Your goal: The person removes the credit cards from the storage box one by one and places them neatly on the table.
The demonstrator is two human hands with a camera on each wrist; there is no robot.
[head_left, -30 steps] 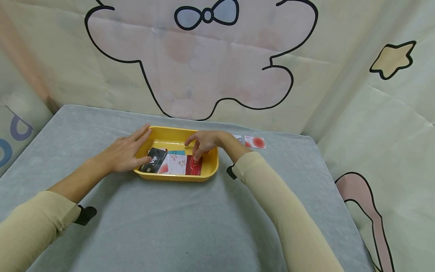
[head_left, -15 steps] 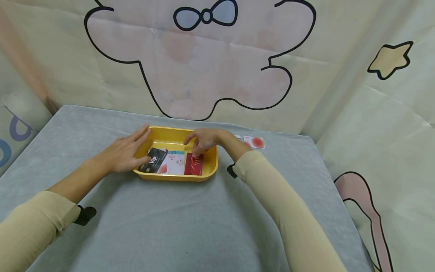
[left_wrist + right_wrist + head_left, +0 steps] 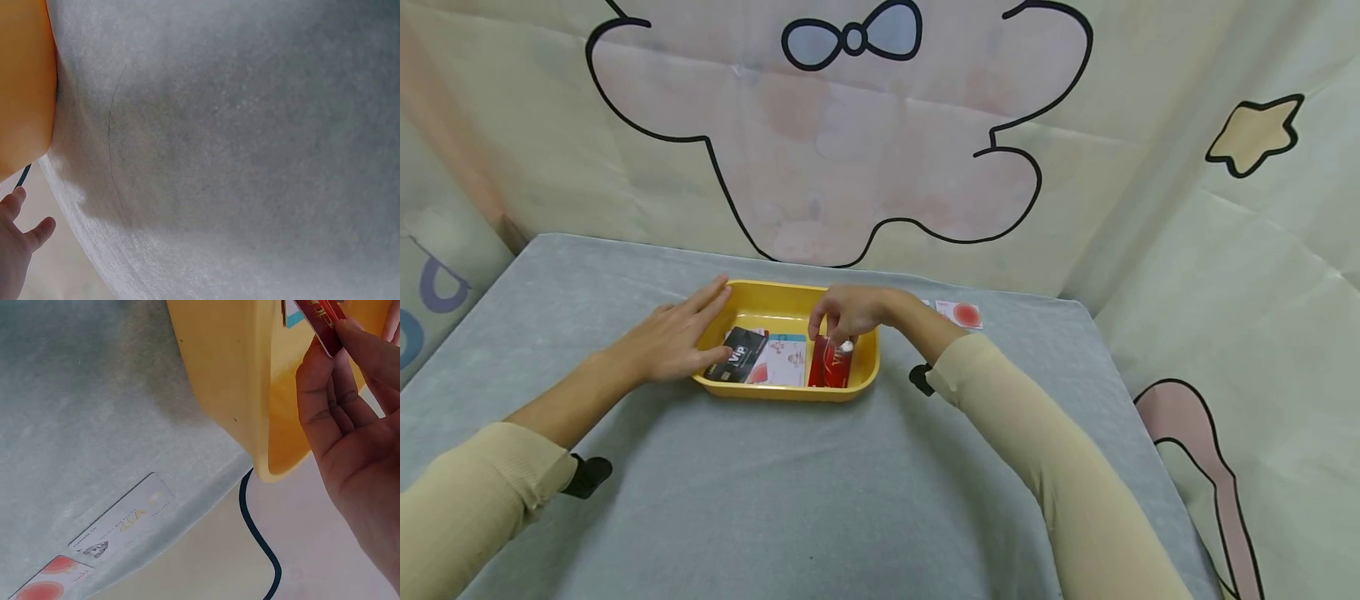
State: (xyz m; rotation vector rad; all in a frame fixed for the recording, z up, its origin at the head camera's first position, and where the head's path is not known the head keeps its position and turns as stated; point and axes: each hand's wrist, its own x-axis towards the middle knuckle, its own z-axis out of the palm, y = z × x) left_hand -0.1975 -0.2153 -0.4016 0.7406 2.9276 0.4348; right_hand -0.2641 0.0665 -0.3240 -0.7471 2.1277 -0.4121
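A yellow tray (image 3: 786, 394) lies near the back of the table with several cards in it. My right hand (image 3: 852, 313) reaches over its right side and pinches a red VIP card (image 3: 830, 367) by its upper end. From the right wrist view, the thumb and fingertips grip the red card's end, which is raised above the tray floor. Straight fingers of my left hand (image 3: 673, 337) rest along the tray's left edge. Its thumb lies over a black VIP card (image 3: 745, 353). Beside that card lies a white printed card (image 3: 788, 357), with a blue strip showing behind.
On the table behind my right wrist, a white VIP card (image 3: 125, 515) lies beside a card with red circles (image 3: 45, 584). Grey cloth (image 3: 820, 483) covers the table. Printed curtains (image 3: 925, 133) stand close behind it and at the sides.
My right hand has slid the red card rightward off the white printed card, then closed its thumb and fingers on it and tilted its upper end up. The left hand stays put.
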